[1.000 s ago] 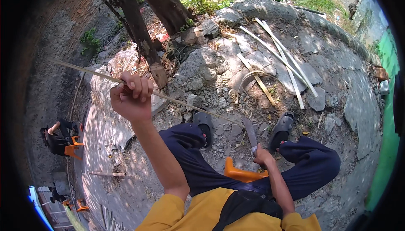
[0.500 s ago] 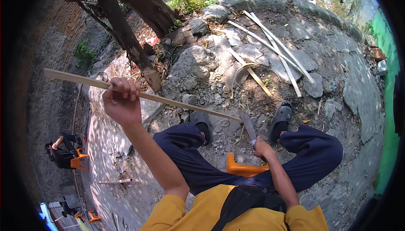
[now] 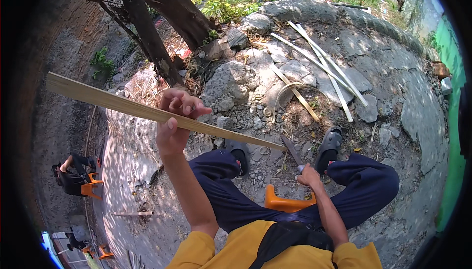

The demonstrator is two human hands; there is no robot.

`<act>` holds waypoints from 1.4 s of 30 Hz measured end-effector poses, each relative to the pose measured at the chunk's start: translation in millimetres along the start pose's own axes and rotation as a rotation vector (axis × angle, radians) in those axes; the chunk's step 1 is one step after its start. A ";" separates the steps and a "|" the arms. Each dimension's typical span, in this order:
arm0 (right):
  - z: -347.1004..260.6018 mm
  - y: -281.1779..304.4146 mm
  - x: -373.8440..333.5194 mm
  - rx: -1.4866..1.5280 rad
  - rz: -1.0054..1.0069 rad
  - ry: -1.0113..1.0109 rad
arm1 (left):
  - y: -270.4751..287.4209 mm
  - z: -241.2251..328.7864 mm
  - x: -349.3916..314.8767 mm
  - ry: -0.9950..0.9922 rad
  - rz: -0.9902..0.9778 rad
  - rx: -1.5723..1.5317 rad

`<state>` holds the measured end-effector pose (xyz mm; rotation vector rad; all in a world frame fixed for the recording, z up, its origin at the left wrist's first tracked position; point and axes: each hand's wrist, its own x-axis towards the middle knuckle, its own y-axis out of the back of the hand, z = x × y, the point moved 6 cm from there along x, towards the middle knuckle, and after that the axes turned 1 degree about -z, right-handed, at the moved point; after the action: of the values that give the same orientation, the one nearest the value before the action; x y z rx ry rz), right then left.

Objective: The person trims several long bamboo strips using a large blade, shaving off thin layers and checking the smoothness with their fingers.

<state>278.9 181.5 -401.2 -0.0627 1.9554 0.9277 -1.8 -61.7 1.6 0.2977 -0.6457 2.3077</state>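
Note:
A long, flat strip of pale wood, perhaps bamboo (image 3: 110,101), slants across in front of me from upper left down to a spot between my feet. My left hand (image 3: 178,116) holds it near the middle, thumb on the near face and fingers loosely bent behind. Its broad face is turned toward me. A large knife (image 3: 292,150) is in my right hand (image 3: 309,175), the fingers wrapped round its handle. The blade points away and slightly left, its tip close to the strip's lower end; whether they touch I cannot tell.
Several pale strips (image 3: 327,65) lie on the broken concrete ahead, with a shorter strip (image 3: 297,94) and a thin coil (image 3: 275,103) nearer. Tree trunks (image 3: 172,16) and rubble stand ahead left. An orange stool (image 3: 280,202) is between my legs. A person (image 3: 71,175) sits far left.
My left hand has slid right along the strip and its fingers have loosened. The strip has turned to show its broad face. The knife has tilted a little, its tip slightly lower.

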 end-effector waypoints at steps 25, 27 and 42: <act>-84.7 110.9 -137.7 0.993 0.011 0.561 | -113.3 32.7 -68.8 -0.407 -0.016 0.151; -84.7 119.0 -150.2 0.954 0.007 0.564 | -119.5 24.7 -77.4 -0.446 0.147 0.250; -125.7 97.0 -181.0 0.559 -0.074 0.788 | -134.2 -42.1 -151.1 -0.470 0.353 0.271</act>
<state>250.0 114.8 -171.7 -0.1983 2.8541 0.2733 198.9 -43.2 -43.2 0.9401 -0.6475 2.6914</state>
